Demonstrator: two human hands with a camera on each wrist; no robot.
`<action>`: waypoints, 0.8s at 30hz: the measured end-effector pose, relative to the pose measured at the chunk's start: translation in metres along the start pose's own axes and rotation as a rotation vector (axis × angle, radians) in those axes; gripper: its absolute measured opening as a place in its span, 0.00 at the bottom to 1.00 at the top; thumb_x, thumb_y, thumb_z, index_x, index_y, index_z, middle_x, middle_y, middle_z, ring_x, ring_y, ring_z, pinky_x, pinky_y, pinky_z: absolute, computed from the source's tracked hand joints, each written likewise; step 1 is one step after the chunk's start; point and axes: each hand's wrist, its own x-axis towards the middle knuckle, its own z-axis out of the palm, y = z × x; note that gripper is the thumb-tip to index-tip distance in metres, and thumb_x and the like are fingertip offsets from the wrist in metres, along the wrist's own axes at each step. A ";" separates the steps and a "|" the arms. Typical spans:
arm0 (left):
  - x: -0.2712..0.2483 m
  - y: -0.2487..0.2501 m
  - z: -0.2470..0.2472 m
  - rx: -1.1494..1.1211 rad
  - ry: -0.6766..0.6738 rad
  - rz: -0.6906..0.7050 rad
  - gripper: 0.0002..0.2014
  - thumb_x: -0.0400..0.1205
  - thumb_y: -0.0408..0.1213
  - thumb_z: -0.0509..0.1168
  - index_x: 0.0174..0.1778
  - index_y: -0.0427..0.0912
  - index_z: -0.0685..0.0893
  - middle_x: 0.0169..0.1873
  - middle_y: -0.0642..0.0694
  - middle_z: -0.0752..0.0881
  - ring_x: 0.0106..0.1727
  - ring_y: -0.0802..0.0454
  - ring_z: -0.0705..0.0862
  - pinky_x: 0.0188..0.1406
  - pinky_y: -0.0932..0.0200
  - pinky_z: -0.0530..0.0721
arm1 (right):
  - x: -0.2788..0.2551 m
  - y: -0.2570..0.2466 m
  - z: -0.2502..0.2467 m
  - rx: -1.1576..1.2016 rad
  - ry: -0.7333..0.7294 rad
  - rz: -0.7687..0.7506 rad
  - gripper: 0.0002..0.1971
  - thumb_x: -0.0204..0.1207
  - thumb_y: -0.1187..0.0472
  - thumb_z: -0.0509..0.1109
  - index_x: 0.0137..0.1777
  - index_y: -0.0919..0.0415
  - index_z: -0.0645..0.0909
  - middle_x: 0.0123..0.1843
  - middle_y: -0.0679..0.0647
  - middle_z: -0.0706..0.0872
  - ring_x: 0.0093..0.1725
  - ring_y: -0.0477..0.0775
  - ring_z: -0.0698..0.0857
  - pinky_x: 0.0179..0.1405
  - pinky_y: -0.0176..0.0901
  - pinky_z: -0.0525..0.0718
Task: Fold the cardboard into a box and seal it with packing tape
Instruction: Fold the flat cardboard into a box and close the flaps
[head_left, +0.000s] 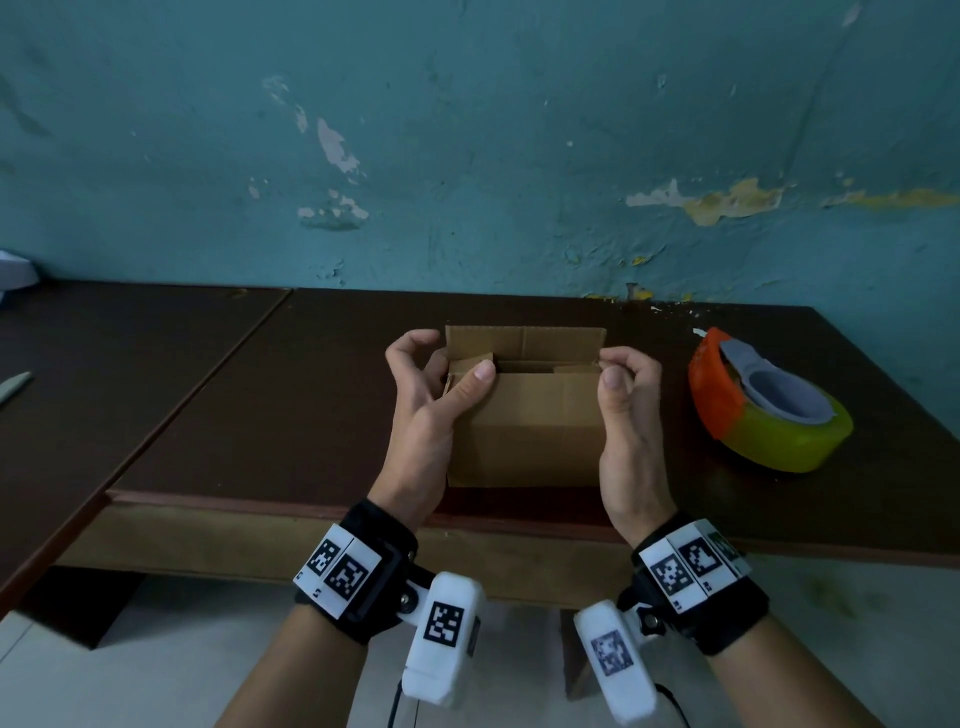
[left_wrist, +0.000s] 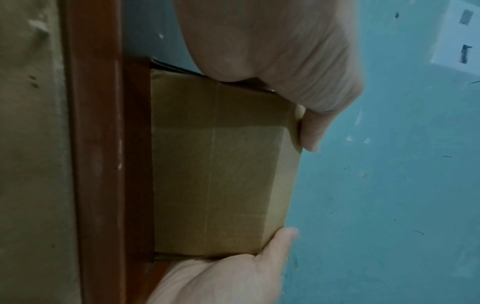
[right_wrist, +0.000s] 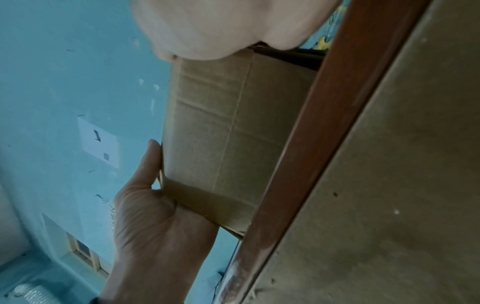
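Observation:
A small brown cardboard box (head_left: 524, 431) (left_wrist: 221, 164) (right_wrist: 221, 133) stands on the dark table (head_left: 311, 389) near its front edge. Its far flap stands upright and the side flaps lean inward. My left hand (head_left: 444, 361) grips the box's upper left corner, thumb on the near flap and fingers curled over the left side. My right hand (head_left: 615, 366) grips the upper right corner the same way, thumb against the near flap's edge. In the left wrist view my left thumb (left_wrist: 311, 131) hooks over the flap's edge. The right wrist view shows the left thumb (right_wrist: 153, 156) along that edge.
A tape dispenser (head_left: 769, 410) with an orange guard and a yellow-green roll lies on the table right of the box. A peeling teal wall runs behind the table. A second table surface at the left holds a pale blade-like object (head_left: 13, 387).

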 end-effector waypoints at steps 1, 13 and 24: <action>0.000 0.001 0.000 0.000 0.013 -0.011 0.31 0.79 0.39 0.74 0.75 0.53 0.65 0.65 0.43 0.87 0.57 0.51 0.91 0.52 0.49 0.91 | 0.001 0.000 0.000 0.008 -0.001 0.001 0.17 0.88 0.51 0.54 0.72 0.58 0.69 0.46 0.40 0.83 0.47 0.23 0.81 0.51 0.19 0.75; 0.005 -0.001 -0.001 0.104 0.031 -0.061 0.23 0.87 0.31 0.69 0.75 0.53 0.73 0.67 0.46 0.87 0.59 0.46 0.89 0.52 0.45 0.92 | 0.004 0.006 0.004 0.062 0.010 0.021 0.23 0.87 0.54 0.59 0.80 0.57 0.67 0.66 0.47 0.87 0.65 0.39 0.87 0.63 0.32 0.82; 0.008 0.005 -0.001 0.121 0.026 -0.060 0.21 0.86 0.24 0.65 0.72 0.49 0.79 0.68 0.37 0.86 0.57 0.42 0.87 0.51 0.41 0.90 | 0.006 0.007 0.004 0.085 0.003 -0.004 0.33 0.86 0.62 0.59 0.90 0.46 0.59 0.62 0.55 0.86 0.66 0.57 0.84 0.75 0.51 0.78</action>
